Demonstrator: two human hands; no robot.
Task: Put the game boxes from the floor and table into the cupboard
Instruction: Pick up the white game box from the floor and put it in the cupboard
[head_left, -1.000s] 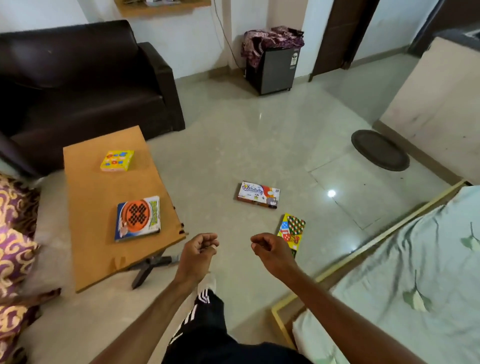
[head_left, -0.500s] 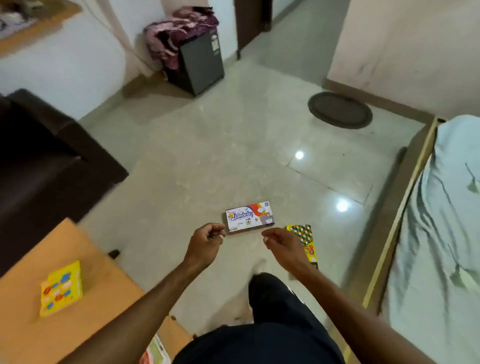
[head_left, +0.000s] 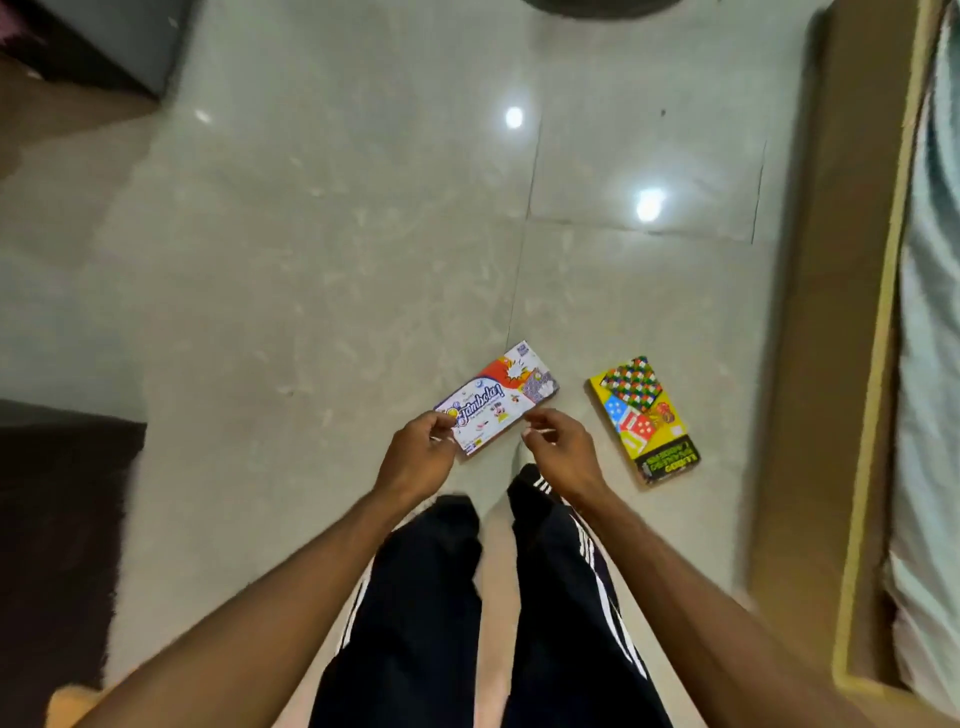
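Two game boxes lie flat on the tiled floor just ahead of my feet. The white and red Tambola box (head_left: 498, 397) lies at an angle, and a yellow box with a chequered picture (head_left: 644, 415) is to its right. My left hand (head_left: 421, 457) and my right hand (head_left: 561, 452) hang in front of me with fingers curled, holding nothing. In the picture the left hand overlaps the near left end of the Tambola box, while the right hand sits over its near right edge. No cupboard is in view.
A wooden bed frame (head_left: 841, 364) with a pale mattress (head_left: 930, 364) runs along the right. A dark sofa (head_left: 57, 519) is at the left, a corner of the orange table (head_left: 67, 701) at bottom left. A dark cabinet (head_left: 104, 41) stands top left.
I have walked up to the floor boxes and my view has tipped down. The table with its boxes has left the view. Both hands stay curled in front of me.
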